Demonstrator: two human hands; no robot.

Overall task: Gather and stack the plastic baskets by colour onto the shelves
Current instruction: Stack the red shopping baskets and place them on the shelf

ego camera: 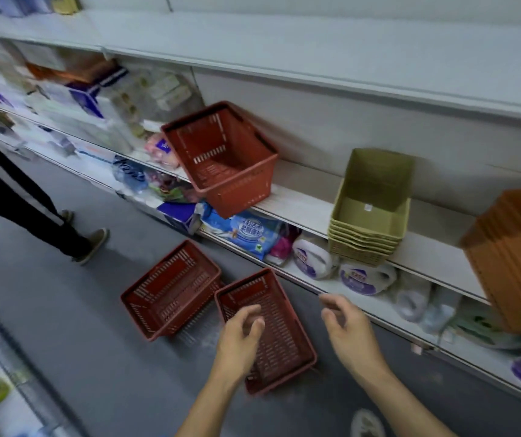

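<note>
Packets crowd the lower shelf [363, 298], a bystander's legs [26, 209] stand left, two red baskets [265, 329] lie empty on the floor under loose, apart left hand [240, 339] and right hand [347, 332], a third red basket [221, 159] tilting off the middle shelf [300, 209] beside stacked olive baskets [369, 209].

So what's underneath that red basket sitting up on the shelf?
The red basket overhangs the shelf edge. Below its front corner lie a blue-and-white packet and a box. Anything beneath its base is hidden.
</note>
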